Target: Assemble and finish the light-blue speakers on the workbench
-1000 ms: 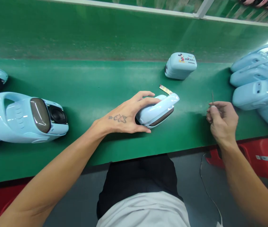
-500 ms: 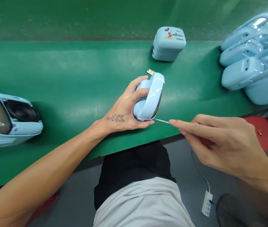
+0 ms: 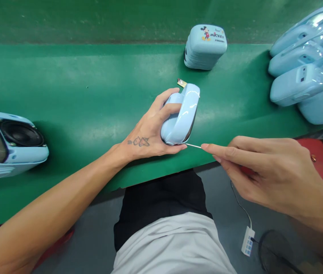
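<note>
The grip of the left hand (image 3: 151, 131) is closed around a light-blue handled casing (image 3: 183, 118) near the front edge of the green surface (image 3: 98, 99), while the right hand (image 3: 269, 171) pinches a thin metal rod (image 3: 193, 145). A second ago that hand was well apart from the casing; now the rod's tip is at its lower edge by the left thumb, so both hands seem engaged on one piece; whether the tip touches is unclear. Counted: one casing held, one rod, one printed light-blue block (image 3: 207, 42) beyond, one small pale strip (image 3: 182, 83), one speaker unit (image 3: 19, 153) at left, and at least four handled casings (image 3: 295, 85) overlapping at right.
</note>
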`<state>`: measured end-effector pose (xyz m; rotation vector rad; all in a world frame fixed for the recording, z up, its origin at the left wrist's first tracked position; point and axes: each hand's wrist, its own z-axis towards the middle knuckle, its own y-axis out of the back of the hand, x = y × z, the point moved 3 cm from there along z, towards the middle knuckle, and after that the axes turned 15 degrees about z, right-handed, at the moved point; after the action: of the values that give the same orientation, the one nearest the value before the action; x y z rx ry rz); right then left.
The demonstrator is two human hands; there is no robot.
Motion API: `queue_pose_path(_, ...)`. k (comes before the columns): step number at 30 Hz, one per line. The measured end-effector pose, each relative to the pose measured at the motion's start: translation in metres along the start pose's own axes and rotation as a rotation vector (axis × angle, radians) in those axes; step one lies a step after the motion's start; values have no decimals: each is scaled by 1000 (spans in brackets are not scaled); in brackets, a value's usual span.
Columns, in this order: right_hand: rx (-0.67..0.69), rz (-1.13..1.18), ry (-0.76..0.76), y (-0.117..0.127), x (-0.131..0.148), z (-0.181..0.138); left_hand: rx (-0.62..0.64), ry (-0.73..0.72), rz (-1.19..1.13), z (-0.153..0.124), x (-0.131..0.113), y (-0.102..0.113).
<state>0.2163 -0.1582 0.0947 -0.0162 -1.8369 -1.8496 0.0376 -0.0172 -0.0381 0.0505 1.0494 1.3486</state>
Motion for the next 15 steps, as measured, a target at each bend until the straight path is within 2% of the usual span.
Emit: queue_pose_path(15, 12, -72, 97, 9, 3, 6, 18, -16, 1, 1, 0, 1)
